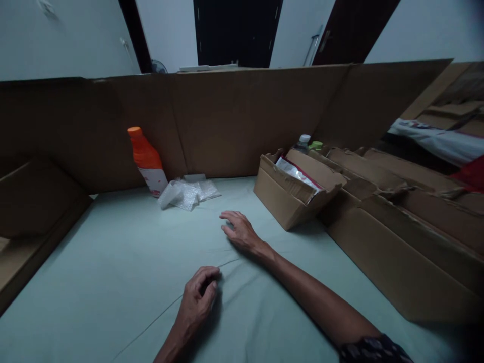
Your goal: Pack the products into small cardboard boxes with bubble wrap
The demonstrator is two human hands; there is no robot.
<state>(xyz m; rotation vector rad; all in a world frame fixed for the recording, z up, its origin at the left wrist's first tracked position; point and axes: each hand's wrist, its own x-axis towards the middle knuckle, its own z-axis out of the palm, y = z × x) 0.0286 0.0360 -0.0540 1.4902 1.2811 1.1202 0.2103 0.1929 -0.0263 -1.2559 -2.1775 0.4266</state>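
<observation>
My left hand [198, 292] is near the front of the pale green sheet [124, 272]. Its fingers curve loosely, with a gap between them and the thumb, and nothing is visible in it. Farther forward and to the right, my right hand [240, 232] rests on or just over the sheet, fingers stretched out and apart, holding nothing. Beyond it to the left lies crumpled clear bubble wrap [185, 194]. An orange bottle [147, 159] with a white lower part leans back next to the wrap. The small cardboard box [280, 194], holding a white-and-red packet [297, 171], stands to its right.
A cardboard wall [242, 116] runs across the back. Larger open cardboard boxes [393, 252] line the right side, with a white-capped bottle [303, 142] and a green cap [315, 145] behind. Another cardboard box [41, 201] stands at the left edge.
</observation>
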